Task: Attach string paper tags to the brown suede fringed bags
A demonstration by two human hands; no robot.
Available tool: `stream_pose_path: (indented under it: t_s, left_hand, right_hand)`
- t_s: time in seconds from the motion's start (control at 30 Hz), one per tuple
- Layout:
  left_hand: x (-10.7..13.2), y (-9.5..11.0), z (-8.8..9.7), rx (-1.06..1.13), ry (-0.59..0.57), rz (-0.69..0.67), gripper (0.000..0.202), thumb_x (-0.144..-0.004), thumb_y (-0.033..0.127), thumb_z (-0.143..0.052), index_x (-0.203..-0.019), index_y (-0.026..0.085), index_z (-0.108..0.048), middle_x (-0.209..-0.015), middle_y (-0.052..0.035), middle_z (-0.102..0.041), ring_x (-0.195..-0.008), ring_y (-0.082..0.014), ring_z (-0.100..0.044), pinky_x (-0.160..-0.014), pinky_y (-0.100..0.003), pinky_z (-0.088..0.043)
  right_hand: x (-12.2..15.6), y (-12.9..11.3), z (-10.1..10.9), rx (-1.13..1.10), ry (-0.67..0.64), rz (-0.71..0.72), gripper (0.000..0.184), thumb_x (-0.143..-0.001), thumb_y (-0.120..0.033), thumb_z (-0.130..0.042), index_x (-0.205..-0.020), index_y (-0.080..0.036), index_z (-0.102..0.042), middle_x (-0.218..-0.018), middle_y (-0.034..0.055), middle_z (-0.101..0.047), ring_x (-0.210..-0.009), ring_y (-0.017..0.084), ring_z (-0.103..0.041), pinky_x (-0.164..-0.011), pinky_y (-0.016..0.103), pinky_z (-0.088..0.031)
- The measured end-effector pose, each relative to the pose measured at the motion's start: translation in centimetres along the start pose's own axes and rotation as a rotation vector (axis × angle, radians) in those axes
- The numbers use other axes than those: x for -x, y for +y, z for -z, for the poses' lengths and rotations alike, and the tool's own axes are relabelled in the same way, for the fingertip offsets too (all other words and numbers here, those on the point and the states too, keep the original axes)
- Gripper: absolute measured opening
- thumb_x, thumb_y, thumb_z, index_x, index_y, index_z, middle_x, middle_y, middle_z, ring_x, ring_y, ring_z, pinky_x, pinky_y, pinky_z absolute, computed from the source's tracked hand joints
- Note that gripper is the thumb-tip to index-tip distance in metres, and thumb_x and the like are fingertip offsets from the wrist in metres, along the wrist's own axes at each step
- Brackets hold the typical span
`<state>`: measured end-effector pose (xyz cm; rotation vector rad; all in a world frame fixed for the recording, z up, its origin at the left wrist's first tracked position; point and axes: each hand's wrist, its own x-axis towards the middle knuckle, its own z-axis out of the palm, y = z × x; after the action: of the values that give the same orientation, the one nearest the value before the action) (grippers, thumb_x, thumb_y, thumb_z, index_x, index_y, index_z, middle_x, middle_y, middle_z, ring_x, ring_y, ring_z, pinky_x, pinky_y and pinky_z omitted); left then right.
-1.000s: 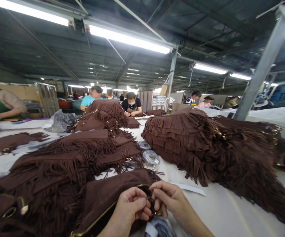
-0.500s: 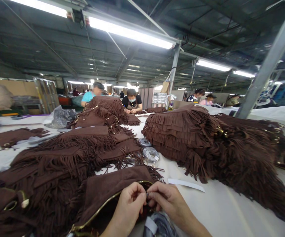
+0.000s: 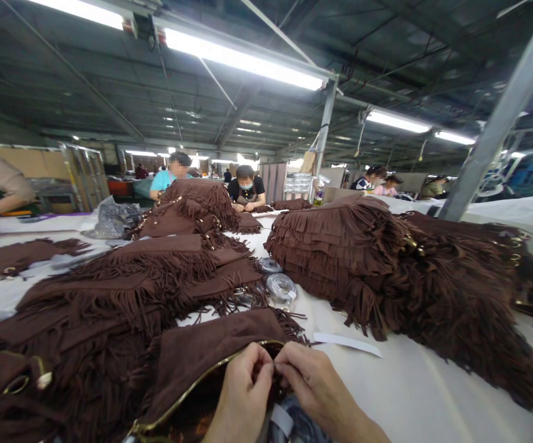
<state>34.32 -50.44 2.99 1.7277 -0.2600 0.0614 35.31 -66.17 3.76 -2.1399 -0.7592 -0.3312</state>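
Fingertips pinched and nearly touching, my left hand and my right hand meet over the near end of a dark brown fringed bag. Whatever small thing sits between the fingers is hidden. The bag lies with its gold zipper open, and the dark inside shows left of my left hand. Below my right hand is a plastic-wrapped coil with a white band, partly covered by the wrist. Further off, another wrapped coil rests on the white table.
Brown fringed bags are heaped on the left, with a tall pile on the right. A white paper strip lies right of my hands. Crumpled clear plastic is at the far left. Across the table, a co-worker bends over brown material.
My fingertips have drawn closer together, and the small dark bit that showed between them is now hidden. At the far left, a co-worker has leaned and lowered an arm towards the table.
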Motion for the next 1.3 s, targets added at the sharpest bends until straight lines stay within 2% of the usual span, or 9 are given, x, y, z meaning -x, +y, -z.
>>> stream_pose_path:
  t_s: [0.3, 0.43, 0.57, 0.7, 0.8, 1.03, 1.17, 1.23, 1.3]
  left_hand:
    - [-0.7, 0.0, -0.5, 0.028, 0.081, 0.023, 0.016, -0.080, 0.031, -0.050, -0.068, 0.020, -0.050, -0.063, 0.0028, -0.049, -0.059, -0.0142, -0.047, -0.056, -0.024, -0.037]
    - [-0.5, 2.6, 0.5, -0.035, -0.165, 0.076, 0.010, -0.079, 0.026, -0.050, -0.072, 0.020, -0.055, -0.060, 0.0033, -0.052, -0.054, -0.0144, -0.050, -0.053, -0.024, -0.038]
    - [1.6, 5.9, 3.6, -0.437, -0.369, -0.168, 0.026, -0.072, 0.010, -0.051, -0.093, 0.020, -0.064, -0.091, -0.0026, -0.066, -0.084, -0.0193, -0.060, -0.077, -0.027, -0.045]
    - [4.0, 4.6, 7.4, -0.958, -0.291, -0.222, 0.066, -0.070, 0.009, -0.059, -0.134, 0.021, -0.048, -0.139, -0.0116, -0.048, -0.123, -0.0319, -0.046, -0.104, -0.045, -0.035]
    - [4.6, 2.3, 9.6, -1.243, -0.234, -0.070, 0.042, -0.080, 0.005, -0.048, -0.120, 0.015, -0.057, -0.129, -0.0154, -0.055, -0.119, -0.0327, -0.050, -0.101, -0.048, -0.039]
    - [3.6, 5.6, 10.5, -1.157, -0.052, -0.080, 0.023, -0.095, 0.017, -0.040, -0.090, 0.019, -0.062, -0.101, -0.0068, -0.064, -0.099, -0.0220, -0.061, -0.086, -0.032, -0.046]
    - [4.7, 8.1, 9.4, -1.095, -0.072, -0.103, 0.024, -0.095, 0.018, -0.041, -0.086, 0.019, -0.063, -0.098, -0.0058, -0.063, -0.095, -0.0216, -0.061, -0.083, -0.031, -0.046]
    - [5.6, 8.2, 8.7, -1.089, -0.103, -0.101, 0.023, -0.095, 0.019, -0.042, -0.086, 0.020, -0.063, -0.099, -0.0055, -0.063, -0.095, -0.0213, -0.061, -0.083, -0.031, -0.046]
    - [6.5, 7.3, 8.3, -1.125, -0.142, -0.062, 0.023, -0.094, 0.018, -0.042, -0.089, 0.019, -0.064, -0.103, -0.0070, -0.063, -0.099, -0.0229, -0.060, -0.086, -0.033, -0.046]
  right_hand:
    - [-0.8, -0.8, -0.1, 0.109, 0.001, -0.038, 0.024, -0.094, -0.020, -0.038, -0.080, -0.022, -0.057, -0.072, 0.0014, -0.061, -0.067, 0.017, -0.059, -0.062, 0.026, -0.042]
    - [-0.1, -3.6, 1.7, 0.317, -0.047, -0.045, 0.022, -0.094, -0.018, -0.037, -0.089, -0.021, -0.059, -0.088, 0.0056, -0.062, -0.077, 0.020, -0.061, -0.065, 0.029, -0.044]
    - [4.1, -4.1, 2.3, 0.519, -0.358, 0.074, 0.005, -0.088, -0.029, -0.064, -0.086, -0.024, -0.062, -0.089, 0.0026, -0.067, -0.081, 0.023, -0.064, -0.067, 0.029, -0.050]
    - [8.7, -0.1, -0.2, 0.766, -0.280, 0.258, 0.033, -0.076, -0.031, -0.080, -0.102, -0.022, -0.063, -0.120, 0.0146, -0.065, -0.100, 0.034, -0.065, -0.070, 0.035, -0.057]
    - [9.7, 1.3, -1.0, 0.722, -0.288, 0.250, 0.034, -0.075, -0.038, -0.082, -0.097, -0.020, -0.064, -0.133, 0.0196, -0.057, -0.116, 0.039, -0.058, -0.083, 0.040, -0.058]
    - [7.3, -5.1, 1.7, 0.390, -0.408, 0.279, 0.018, -0.086, -0.018, -0.066, -0.101, -0.026, -0.062, -0.136, 0.0069, -0.057, -0.116, 0.025, -0.060, -0.094, 0.029, -0.053]
    - [3.9, -7.1, -2.6, 0.559, -0.315, 0.208, 0.021, -0.078, -0.022, -0.075, -0.097, -0.021, -0.065, -0.125, 0.0130, -0.063, -0.103, 0.034, -0.065, -0.081, 0.040, -0.059]
    - [1.9, -6.9, -5.7, 0.650, -0.179, -0.008, 0.019, -0.081, -0.009, -0.063, -0.097, -0.017, -0.068, -0.109, 0.0167, -0.069, -0.099, 0.034, -0.065, -0.082, 0.044, -0.057]
    - [0.3, -6.3, -8.5, 0.639, -0.189, -0.021, 0.034, -0.079, 0.002, -0.050, -0.102, -0.014, -0.069, -0.103, 0.0169, -0.072, -0.097, 0.030, -0.067, -0.087, 0.041, -0.055]
